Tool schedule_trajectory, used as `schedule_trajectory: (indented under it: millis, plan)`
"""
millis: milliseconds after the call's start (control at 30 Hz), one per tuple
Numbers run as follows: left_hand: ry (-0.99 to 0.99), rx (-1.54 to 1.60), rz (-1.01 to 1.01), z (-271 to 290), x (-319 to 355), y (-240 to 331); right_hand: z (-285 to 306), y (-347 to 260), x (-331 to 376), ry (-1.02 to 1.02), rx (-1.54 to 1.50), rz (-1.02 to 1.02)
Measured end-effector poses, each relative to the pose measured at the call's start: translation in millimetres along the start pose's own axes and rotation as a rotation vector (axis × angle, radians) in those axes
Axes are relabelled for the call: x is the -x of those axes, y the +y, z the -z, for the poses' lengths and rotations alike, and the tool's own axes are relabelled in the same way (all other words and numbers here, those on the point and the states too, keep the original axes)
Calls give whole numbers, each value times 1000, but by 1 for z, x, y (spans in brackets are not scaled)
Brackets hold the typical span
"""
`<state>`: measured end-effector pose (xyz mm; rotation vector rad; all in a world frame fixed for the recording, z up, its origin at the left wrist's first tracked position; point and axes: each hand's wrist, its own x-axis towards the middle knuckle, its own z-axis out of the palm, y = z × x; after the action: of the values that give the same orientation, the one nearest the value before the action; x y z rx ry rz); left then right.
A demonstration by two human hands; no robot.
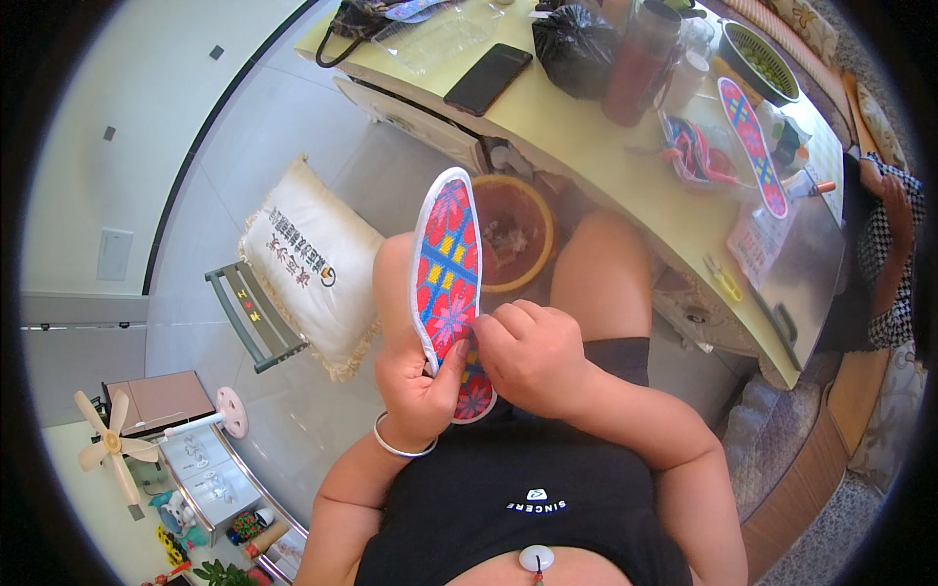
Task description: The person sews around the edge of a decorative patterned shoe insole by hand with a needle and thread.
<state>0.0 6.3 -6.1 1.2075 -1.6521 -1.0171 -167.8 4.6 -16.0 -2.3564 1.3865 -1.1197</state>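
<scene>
Beside the near edge of the table (674, 215), left hand (420, 386) is pinching an insole (449, 264), right hand (532, 356) bunching closed against its side. It's likely feeling light, bendy, best gripped by its rim.

Everything is brightly lit, with small shiny spots seen on the floor (313, 420), soft shade cast under the counter (674, 220), and straight lines bent near the round black rim.

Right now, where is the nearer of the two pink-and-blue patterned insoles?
In the head view, the nearer pink-and-blue patterned insole is just left of centre, gripped in the left hand, with the right hand at its right edge.
</scene>
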Motion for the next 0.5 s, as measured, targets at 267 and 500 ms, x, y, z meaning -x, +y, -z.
schedule_trajectory:
  millis: [267, 500]
  plan:
    - [72, 100, 15, 0, -5, -6, 5, 0, -6, 150, -70, -78]
    - [61, 554, 210, 4, -13, -4, 22, 10, -19, 271, -234, -234]
